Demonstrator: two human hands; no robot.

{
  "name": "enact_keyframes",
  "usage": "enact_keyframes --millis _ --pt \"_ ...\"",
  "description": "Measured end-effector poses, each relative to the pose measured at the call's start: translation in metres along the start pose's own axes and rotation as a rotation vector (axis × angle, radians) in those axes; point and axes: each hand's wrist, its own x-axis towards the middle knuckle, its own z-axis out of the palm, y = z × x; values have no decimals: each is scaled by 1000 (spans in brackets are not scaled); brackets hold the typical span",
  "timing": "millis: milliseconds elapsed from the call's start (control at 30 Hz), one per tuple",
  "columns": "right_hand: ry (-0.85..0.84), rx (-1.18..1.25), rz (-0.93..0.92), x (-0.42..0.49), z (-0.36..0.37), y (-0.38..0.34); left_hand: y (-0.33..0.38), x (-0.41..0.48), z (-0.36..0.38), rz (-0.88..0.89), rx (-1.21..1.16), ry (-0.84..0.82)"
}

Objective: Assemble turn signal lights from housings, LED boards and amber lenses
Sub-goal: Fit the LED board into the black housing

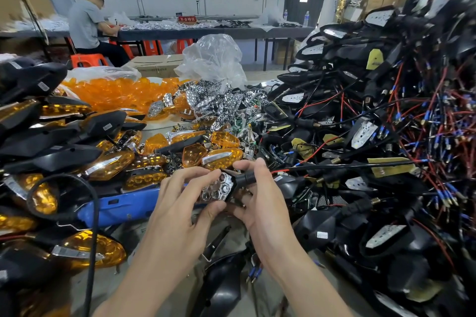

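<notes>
Both hands hold one black turn signal housing (243,179) at the table's middle, with a chrome reflector (217,189) seated in its open face. My left hand (184,197) pinches the reflector end between thumb and fingers. My right hand (260,195) grips the ribbed black stem, from which a black wire runs off to the right. Loose amber lenses (118,92) are heaped at the back left. Chrome reflectors and LED boards (219,103) lie in a pile behind the hands.
Finished amber-lensed lights (108,165) are stacked along the left. A tall heap of wired black housings (386,116) fills the right. A blue power tool (123,207) with a black cord lies left of my hands. A seated person (87,26) works at a far table.
</notes>
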Motion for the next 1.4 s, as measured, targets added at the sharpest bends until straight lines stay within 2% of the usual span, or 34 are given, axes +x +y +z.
enact_keyframes --millis 167,400,667,833,967,1200,1400 --pt "12 -36 -1 0 0 1 -2 0 -1 -7 10 -11" --pt "-75 -232 -82 -6 2 0 -6 -1 2 33 63 19" --pt "-101 -188 -87 -3 0 0 -2 0 3 27 3 66" --pt "-54 -9 -6 -4 1 -5 3 1 2 -47 -62 83" --pt "-41 158 33 -6 4 -12 5 1 2 -108 -181 97" --pt "-81 269 63 -8 7 -17 6 1 5 -316 -591 80" --pt "-123 317 60 -7 3 -17 3 3 2 -350 -751 42"
